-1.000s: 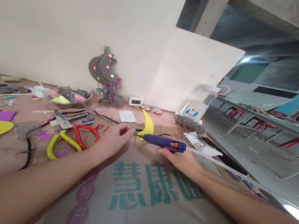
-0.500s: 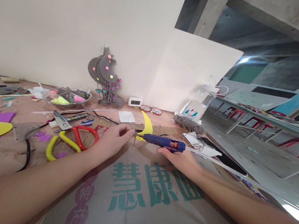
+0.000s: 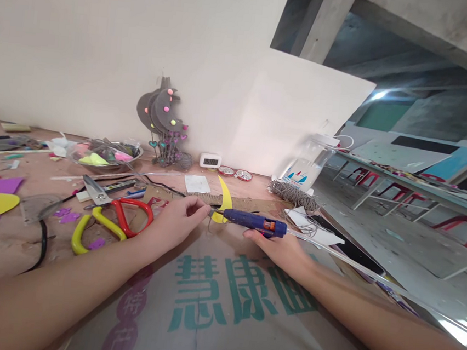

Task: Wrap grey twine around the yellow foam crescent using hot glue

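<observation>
My right hand point(image 3: 278, 248) is wrapped round a dark blue glue gun point(image 3: 254, 221), its nozzle pointing left. A long clear glue stick point(image 3: 333, 252) runs out of the gun's back end to the right. My left hand point(image 3: 184, 214) is closed in a pinch right at the nozzle tip, on what looks like a thin grey cord point(image 3: 210, 228) that curls below the fingertips. Just behind the nozzle is a yellow crescent point(image 3: 224, 189); its lower end is partly hidden by the gun. Under both hands is a printed cardboard sheet point(image 3: 154, 310).
Red-handled scissors point(image 3: 134, 203) and a yellow-handled tool point(image 3: 83, 232) lie left of my left forearm. Behind stand a bowl of bits point(image 3: 129, 162), grey moon ornaments point(image 3: 163, 113), a small clock point(image 3: 210, 160), grey yarn point(image 3: 293, 195) and a clear jug point(image 3: 307, 160).
The two hands and the glue gun hold nearly the same pose, nozzle at the left fingertips. The view has shifted very slightly.
</observation>
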Available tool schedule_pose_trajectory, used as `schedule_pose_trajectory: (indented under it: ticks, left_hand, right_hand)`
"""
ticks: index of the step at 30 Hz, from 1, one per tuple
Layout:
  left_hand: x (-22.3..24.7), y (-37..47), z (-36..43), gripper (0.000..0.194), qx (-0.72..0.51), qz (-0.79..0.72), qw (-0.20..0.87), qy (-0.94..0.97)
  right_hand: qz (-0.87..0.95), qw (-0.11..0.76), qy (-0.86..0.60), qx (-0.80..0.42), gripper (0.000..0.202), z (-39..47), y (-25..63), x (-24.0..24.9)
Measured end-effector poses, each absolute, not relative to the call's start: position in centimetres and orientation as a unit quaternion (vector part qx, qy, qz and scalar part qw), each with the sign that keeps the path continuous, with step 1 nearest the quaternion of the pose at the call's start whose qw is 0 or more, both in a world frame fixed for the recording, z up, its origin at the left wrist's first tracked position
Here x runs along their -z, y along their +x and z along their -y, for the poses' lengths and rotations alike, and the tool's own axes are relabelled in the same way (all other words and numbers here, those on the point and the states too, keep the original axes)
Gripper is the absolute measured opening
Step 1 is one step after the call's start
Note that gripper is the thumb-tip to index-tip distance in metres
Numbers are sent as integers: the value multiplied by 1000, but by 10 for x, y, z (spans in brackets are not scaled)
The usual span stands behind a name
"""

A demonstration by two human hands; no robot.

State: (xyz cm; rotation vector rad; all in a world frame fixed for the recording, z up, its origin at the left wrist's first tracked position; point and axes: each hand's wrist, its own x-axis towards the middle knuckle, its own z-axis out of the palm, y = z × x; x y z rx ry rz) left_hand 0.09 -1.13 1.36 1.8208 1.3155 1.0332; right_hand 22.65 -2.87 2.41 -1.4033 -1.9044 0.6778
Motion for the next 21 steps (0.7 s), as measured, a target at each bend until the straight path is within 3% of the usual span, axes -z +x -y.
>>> schedule_pose_trajectory:
  ticks: [7,12,17,21]
  left_hand:
    - [-14,1,11,27,-397,-509,329,689]
    - [-12,2,8,25,-409,-482,349,691]
    - [-15,2,10,27,-409,-485,351,689]
    - [-17,2,11,27,-420,-480,358,682]
  right_hand:
    - [711,375,-559,-203,33,19,235,-28]
    - [693,451,-527,-197,39,-2,246,-57]
    - [740,364,-528,-204,38,-42,236,-83]
    - [752,354,-524,-185,39,-82,209,-74]
